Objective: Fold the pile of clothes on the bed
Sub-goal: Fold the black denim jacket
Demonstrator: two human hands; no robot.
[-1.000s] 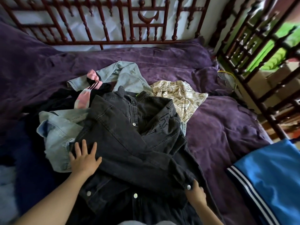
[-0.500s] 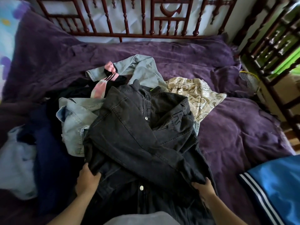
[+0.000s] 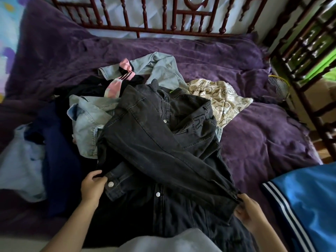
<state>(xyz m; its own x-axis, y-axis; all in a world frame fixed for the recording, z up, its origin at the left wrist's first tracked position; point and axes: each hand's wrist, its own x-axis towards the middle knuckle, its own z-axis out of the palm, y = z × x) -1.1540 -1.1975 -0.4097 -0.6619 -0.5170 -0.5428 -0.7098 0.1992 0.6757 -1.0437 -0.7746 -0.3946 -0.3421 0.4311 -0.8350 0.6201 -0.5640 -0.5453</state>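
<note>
Head view: I log the black denim jacket [image 3: 145, 142] spread on top of the clothes pile [image 3: 87, 124], toward the near edge of the purple bedcover [image 3: 254, 142]. The left hand [image 3: 92, 186] pinches a cuff fold beside a snap, thumb on top. The right hand [image 3: 247, 213] has its fingers curled round the sleeve end at the jacket's near right.

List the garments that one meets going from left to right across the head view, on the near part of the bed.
From the left: pale blue garment, navy garment, light blue denim garment, black denim jacket, bright blue garment with white stripes.
</note>
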